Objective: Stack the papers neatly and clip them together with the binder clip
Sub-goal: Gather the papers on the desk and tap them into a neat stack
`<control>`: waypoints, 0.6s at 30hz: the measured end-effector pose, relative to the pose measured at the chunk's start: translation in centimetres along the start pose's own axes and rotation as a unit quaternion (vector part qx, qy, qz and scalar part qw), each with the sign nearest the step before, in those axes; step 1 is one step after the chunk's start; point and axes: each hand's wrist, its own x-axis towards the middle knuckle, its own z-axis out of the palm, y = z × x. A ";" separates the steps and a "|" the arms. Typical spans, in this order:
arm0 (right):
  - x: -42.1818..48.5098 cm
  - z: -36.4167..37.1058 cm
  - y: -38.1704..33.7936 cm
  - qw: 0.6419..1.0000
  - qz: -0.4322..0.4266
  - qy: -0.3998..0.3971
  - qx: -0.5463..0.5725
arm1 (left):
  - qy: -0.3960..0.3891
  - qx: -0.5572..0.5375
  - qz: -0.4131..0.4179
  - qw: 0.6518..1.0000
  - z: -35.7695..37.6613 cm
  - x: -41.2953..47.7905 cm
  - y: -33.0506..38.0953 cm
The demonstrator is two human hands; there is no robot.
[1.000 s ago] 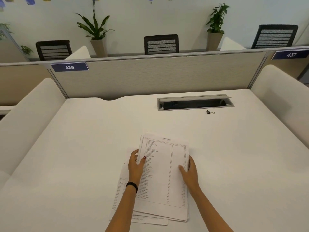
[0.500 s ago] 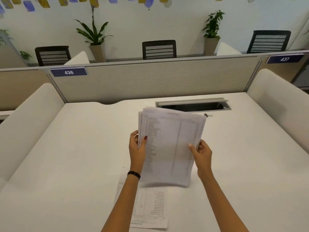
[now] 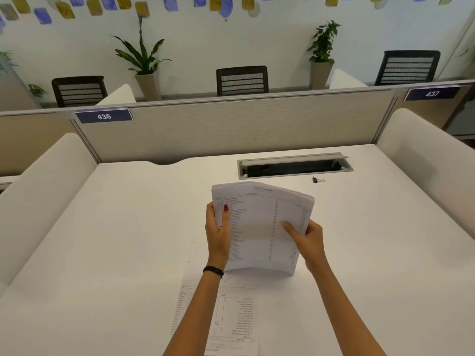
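A stack of printed papers (image 3: 259, 227) stands nearly upright, its bottom edge resting on the white desk (image 3: 115, 240). My left hand (image 3: 218, 232) grips its left edge and my right hand (image 3: 307, 237) grips its right edge. Loose printed sheets (image 3: 231, 319) lie flat on the desk near the front edge, between my forearms. A small black binder clip (image 3: 316, 180) lies apart, farther back and to the right, just in front of the cable slot.
A grey cable slot (image 3: 295, 165) with a raised lid opens into the desk's back. A beige partition (image 3: 231, 127) closes the far side. White rounded dividers (image 3: 424, 160) flank the desk left and right. Chairs and potted plants stand behind the partition.
The stack lay flat on the desk under both hands; I lifted it upright and now its bottom edge rests on the desk. The loose sheets underneath became visible.
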 end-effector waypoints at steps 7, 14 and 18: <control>0.0 0.2 -0.4 1.000 -0.002 -0.003 -0.001 | -0.008 -0.001 0.013 1.000 0.0 0.0 0.6; 0.2 0.1 1.7 0.998 0.025 -0.013 -0.047 | -0.020 0.056 -0.004 0.998 -1.5 -0.5 -2.3; 0.3 0.3 1.9 0.998 0.000 0.002 -0.063 | -0.024 0.076 -0.003 0.997 -2.1 -0.3 -2.9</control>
